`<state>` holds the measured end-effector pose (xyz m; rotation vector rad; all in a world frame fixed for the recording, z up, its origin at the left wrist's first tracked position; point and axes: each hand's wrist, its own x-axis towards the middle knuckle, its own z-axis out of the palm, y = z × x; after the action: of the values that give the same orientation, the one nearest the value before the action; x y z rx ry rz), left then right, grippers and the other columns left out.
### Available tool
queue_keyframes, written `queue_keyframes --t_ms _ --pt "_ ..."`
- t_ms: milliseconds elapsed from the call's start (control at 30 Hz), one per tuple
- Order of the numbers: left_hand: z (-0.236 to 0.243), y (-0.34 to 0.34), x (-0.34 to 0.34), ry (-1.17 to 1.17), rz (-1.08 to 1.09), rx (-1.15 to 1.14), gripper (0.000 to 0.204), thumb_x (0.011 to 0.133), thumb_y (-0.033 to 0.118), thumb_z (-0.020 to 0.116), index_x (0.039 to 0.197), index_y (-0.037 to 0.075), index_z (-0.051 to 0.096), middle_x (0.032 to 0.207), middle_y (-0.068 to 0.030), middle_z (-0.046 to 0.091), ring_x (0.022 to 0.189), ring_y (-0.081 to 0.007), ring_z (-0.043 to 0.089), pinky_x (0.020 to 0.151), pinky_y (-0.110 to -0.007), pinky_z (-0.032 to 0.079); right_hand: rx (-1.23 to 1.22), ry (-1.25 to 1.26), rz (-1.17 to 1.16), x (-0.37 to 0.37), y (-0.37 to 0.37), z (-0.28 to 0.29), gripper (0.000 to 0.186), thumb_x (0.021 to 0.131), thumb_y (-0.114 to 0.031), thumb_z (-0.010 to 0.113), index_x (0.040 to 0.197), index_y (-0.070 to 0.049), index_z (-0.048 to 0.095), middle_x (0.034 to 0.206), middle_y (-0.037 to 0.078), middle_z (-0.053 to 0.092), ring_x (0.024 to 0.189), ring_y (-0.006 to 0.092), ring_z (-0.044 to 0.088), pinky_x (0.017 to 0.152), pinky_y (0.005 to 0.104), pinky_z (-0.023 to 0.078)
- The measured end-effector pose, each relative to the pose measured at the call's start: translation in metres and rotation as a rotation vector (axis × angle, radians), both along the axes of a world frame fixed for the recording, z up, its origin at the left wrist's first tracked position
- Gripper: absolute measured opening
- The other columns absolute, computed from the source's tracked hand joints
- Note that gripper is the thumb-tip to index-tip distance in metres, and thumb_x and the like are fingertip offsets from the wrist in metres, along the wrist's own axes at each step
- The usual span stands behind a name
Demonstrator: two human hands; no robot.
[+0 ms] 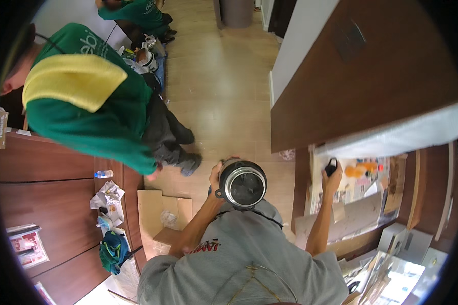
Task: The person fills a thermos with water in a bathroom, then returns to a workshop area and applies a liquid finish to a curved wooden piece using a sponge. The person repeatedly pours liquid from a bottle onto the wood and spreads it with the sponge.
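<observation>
My left hand (216,179) is wrapped round the side of a wide black insulated jug (245,163) in front of my chest. The jug's mouth is uncovered, with a bright metal rim, and something dark shows inside that I cannot make out. Out to the right, my right hand (333,179) grips a small black lid (331,165) with a loop on it. That hand is over a paper-lined cabinet compartment (318,190), beside bottles of orange drink (355,171).
At left, a person in a green top (86,122) has a yellow towel (71,81) over the shoulder. Another person (137,15) is farther back. Flattened cardboard (150,218) lies on the floor by my left arm. A large brown panel (371,71) juts out at right. A blue-green backpack (113,251) lies at lower left.
</observation>
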<state>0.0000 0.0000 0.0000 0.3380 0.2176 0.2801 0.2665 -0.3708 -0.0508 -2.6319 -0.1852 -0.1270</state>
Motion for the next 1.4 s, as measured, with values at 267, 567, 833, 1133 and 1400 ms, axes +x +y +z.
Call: queue_keyframes --t_ms 267,567,833,1133,1400 --pt "-0.020 0.101 0.104 -0.185 -0.035 -0.373 0.066 0.104 0.054 0.048 0.143 0.002 0.061 0.134 -0.0178 0.070 0.123 -0.0306 0.067 0.108 -0.046 0.053 -0.222 -0.141 -0.193 -0.052 -0.009 0.007 0.080 0.085 -0.018 0.083 0.155 -0.005 0.045 0.150 0.030 0.051 0.140 0.0483 0.048 0.115 0.0543 0.042" --pt "0.002 0.265 0.300 0.164 0.091 -0.084 0.056 0.101 0.055 0.051 0.132 0.011 0.067 0.124 -0.0075 0.074 0.112 -0.0229 0.071 0.094 -0.042 0.061 0.202 0.078 0.135 -0.019 0.244 0.001 0.050 0.095 -0.018 0.074 0.138 0.002 0.059 0.127 0.025 0.064 0.110 0.0413 0.065 0.102 0.0495 0.049" --pt "-0.026 0.377 0.468 0.089 0.096 -0.102 0.057 0.102 0.054 0.052 0.137 0.010 0.063 0.129 -0.0090 0.072 0.115 -0.0257 0.071 0.098 -0.045 0.060 0.535 0.195 0.417 0.287 0.508 0.073 0.077 0.087 -0.017 0.086 0.153 -0.005 0.047 0.136 0.018 0.063 0.125 0.0321 0.063 0.109 0.0442 0.049" --pt "0.008 0.483 0.692 0.199 0.075 0.044 0.060 0.103 0.053 0.055 0.141 0.007 0.057 0.134 -0.0128 0.069 0.122 -0.0281 0.067 0.104 -0.047 0.056 0.951 0.252 0.907 0.527 0.712 0.156 0.125 0.065 -0.028 0.105 0.160 -0.002 0.028 0.155 0.015 0.049 0.142 0.0267 0.050 0.120 0.0423 0.040" --pt "0.001 0.561 0.909 0.139 -0.142 0.043 0.060 0.105 0.049 0.055 0.145 0.004 0.053 0.138 -0.0145 0.064 0.127 -0.0276 0.064 0.110 -0.045 0.052 1.007 0.323 0.529 0.702 0.775 0.119 0.122 0.065 -0.031 0.104 0.156 -0.002 0.029 0.150 0.018 0.050 0.140 0.0285 0.051 0.118 0.0441 0.042"
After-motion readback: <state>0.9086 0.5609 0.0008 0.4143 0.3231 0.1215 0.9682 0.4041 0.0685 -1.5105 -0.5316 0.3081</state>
